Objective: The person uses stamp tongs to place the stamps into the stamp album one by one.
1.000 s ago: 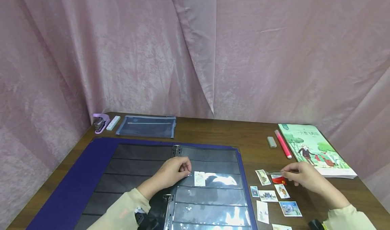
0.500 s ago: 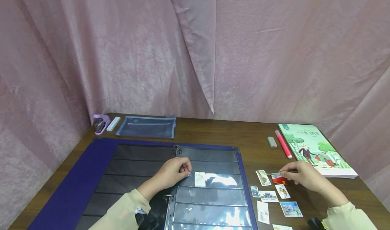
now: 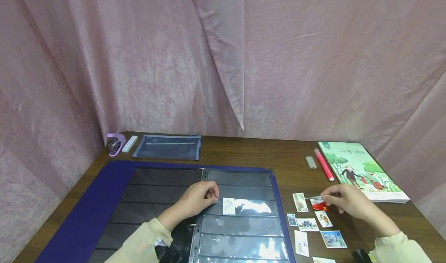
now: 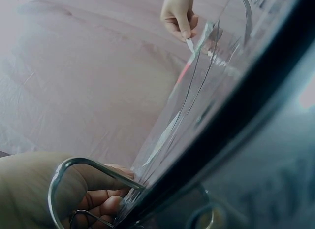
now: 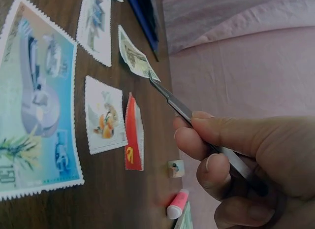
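Note:
My right hand [image 3: 348, 203] pinches steel tweezers [image 5: 181, 110]. Their tips meet a corner of a small pale stamp with a greenish picture [image 5: 134, 56], one edge of which curls up off the wood. Just beside it lies a red stamp [image 3: 319, 205], partly under the tweezers in the head view. My left hand [image 3: 200, 198] rests over the open stamp album [image 3: 244, 224], thumb and fingers pinching the edge of a clear pocket page [image 4: 142, 182] near the rings. Right by those fingers, a whitish stamp [image 3: 229, 206] sits at the third pocket row.
Several more stamps [image 3: 308, 224] are spread right of the album. Behind them are an eraser [image 3: 311, 162], a pink marker [image 3: 324, 165] and a green book [image 3: 362, 172]. At the back left stand a purple stapler [image 3: 116, 143], a white box [image 3: 130, 143] and a blue zip pouch [image 3: 168, 146].
The stamp at the tweezer tips has turned slightly more upright in the head view. Both hands stay almost where they were.

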### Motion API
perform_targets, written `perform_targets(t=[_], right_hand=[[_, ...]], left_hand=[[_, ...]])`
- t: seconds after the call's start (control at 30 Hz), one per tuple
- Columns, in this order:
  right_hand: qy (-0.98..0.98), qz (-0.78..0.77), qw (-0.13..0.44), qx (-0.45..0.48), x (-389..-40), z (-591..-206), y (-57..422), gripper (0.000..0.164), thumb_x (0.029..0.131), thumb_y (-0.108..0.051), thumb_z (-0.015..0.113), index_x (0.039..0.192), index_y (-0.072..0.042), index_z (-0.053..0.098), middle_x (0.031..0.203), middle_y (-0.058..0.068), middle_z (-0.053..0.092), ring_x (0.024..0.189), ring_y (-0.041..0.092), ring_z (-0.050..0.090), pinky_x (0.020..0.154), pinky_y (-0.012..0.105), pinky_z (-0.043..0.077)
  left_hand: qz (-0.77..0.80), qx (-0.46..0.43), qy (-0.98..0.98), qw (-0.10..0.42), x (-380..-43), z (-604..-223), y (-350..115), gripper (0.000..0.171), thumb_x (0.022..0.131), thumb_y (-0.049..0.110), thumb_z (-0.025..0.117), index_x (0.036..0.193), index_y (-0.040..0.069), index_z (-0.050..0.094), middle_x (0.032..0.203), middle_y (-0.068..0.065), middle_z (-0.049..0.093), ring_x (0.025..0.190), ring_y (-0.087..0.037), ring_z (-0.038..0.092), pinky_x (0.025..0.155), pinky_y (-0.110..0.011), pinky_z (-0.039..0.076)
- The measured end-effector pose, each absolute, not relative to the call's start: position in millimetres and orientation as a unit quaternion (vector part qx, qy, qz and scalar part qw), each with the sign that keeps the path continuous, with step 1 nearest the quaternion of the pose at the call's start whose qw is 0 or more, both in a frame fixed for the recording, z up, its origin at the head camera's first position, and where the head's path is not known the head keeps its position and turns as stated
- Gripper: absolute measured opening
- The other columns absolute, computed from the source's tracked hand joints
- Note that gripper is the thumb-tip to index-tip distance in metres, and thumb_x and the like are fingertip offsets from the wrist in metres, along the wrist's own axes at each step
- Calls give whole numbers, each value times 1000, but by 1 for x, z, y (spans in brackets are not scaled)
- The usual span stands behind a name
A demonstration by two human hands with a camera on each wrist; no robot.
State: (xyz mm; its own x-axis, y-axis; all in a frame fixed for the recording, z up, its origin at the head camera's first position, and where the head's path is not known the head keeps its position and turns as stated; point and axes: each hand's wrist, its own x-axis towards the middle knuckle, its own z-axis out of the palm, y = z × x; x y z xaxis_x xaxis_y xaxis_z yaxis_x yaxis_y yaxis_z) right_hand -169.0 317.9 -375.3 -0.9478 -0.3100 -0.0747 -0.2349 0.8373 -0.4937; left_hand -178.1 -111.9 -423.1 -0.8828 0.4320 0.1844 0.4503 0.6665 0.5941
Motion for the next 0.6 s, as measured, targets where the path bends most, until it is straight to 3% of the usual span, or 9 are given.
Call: perform_targets(t=[0.3, 0.6], right_hand=[[957, -244, 52, -147, -165, -368, 318, 21, 87, -28, 56, 90, -10, 66, 67, -3, 58, 45, 0, 43, 39, 21, 34], [953, -251, 48, -163, -165, -351, 310, 19, 87, -25, 57, 93, -9, 66, 73, 1, 62, 50, 1, 48, 45, 21, 40]], left_hand=[[-325, -244, -914, 13, -178, -423, -111, 14, 78, 17, 67, 75, 23, 55, 70, 14, 51, 65, -1, 46, 60, -17, 39], [-322, -241, -916, 14, -178, -423, -112, 16, 78, 17, 68, 74, 24, 54, 69, 14, 51, 65, 0, 45, 60, -17, 39]])
